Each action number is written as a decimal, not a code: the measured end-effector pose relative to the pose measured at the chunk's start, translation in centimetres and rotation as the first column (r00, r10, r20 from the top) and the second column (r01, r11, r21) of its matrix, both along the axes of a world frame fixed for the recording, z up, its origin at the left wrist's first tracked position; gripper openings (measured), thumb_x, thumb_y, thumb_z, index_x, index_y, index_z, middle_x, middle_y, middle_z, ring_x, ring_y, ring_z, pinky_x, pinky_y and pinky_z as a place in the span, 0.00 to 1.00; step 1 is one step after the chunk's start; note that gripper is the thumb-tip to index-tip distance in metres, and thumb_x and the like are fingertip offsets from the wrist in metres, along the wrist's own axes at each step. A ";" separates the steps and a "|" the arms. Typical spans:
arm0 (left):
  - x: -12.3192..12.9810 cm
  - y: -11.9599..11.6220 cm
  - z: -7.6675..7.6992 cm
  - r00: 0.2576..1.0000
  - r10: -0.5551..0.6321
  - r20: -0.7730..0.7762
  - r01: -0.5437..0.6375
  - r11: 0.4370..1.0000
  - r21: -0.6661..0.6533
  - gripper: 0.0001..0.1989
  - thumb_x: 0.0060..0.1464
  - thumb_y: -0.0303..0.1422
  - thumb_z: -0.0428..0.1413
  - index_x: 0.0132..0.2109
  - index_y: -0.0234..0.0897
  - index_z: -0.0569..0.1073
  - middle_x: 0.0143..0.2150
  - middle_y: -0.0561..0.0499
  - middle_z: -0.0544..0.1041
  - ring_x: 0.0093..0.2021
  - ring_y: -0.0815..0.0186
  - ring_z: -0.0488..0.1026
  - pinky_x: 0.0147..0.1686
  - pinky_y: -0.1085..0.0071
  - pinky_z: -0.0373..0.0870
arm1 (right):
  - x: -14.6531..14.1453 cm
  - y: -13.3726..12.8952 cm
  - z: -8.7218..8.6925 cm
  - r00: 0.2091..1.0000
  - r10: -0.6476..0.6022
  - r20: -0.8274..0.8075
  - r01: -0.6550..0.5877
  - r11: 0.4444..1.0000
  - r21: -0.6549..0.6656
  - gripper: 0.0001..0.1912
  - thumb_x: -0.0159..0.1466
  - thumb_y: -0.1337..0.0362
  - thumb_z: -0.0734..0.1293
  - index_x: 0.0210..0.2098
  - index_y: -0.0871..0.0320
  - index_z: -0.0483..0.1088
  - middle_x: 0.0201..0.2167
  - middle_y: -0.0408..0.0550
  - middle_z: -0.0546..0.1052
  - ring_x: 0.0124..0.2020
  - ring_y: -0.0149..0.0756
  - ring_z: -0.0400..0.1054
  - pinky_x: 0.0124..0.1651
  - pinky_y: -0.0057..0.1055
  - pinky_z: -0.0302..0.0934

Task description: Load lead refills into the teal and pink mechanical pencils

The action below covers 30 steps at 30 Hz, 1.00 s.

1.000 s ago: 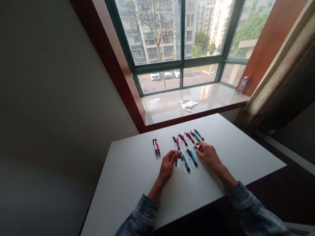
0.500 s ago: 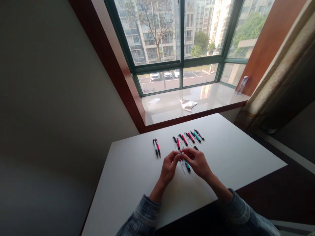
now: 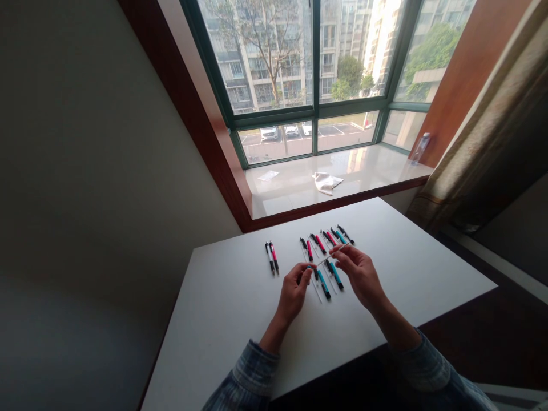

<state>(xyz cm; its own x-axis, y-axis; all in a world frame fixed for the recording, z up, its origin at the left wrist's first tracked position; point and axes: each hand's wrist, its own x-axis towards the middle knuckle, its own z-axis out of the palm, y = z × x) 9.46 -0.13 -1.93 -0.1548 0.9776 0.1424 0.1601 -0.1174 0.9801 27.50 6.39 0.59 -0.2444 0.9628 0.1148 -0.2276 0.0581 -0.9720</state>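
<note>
Pen refill (image 3: 334, 252) is up between my hands, pinched in my right hand's fingertips (image 3: 333, 250). My left hand (image 3: 293, 294) is curled shut on a teal pen barrel (image 3: 309, 268), mostly hidden. Pink and teal pens (image 3: 329, 242) lie in rows at 12 o'clock, a separate pen pair (image 3: 272, 257) at 11 o'clock, on the white table (image 3: 222, 319).

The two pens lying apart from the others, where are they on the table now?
In the head view, the two pens lie side by side on the white table, to the left of the person's left hand and the rows of pens.
</note>
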 end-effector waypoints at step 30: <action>-0.2 0.3 -0.4 0.939 0.161 0.305 -0.144 0.987 -0.077 0.16 0.54 0.44 0.66 0.39 0.35 0.79 0.27 0.55 0.68 0.27 0.71 0.59 0.28 0.74 0.59 | 3.8 0.9 -4.1 0.553 -0.174 0.815 -0.134 0.946 0.294 0.07 0.66 0.59 0.65 0.36 0.54 0.72 0.30 0.46 0.79 0.29 0.38 0.74 0.34 0.32 0.64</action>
<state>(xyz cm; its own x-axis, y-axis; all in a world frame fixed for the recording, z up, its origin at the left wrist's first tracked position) 9.25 0.12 -2.31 -0.3308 0.9436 0.0128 -0.1395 -0.0623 0.9883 31.32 7.31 -3.49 -0.3589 0.9226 0.1411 0.6656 0.3590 -0.6543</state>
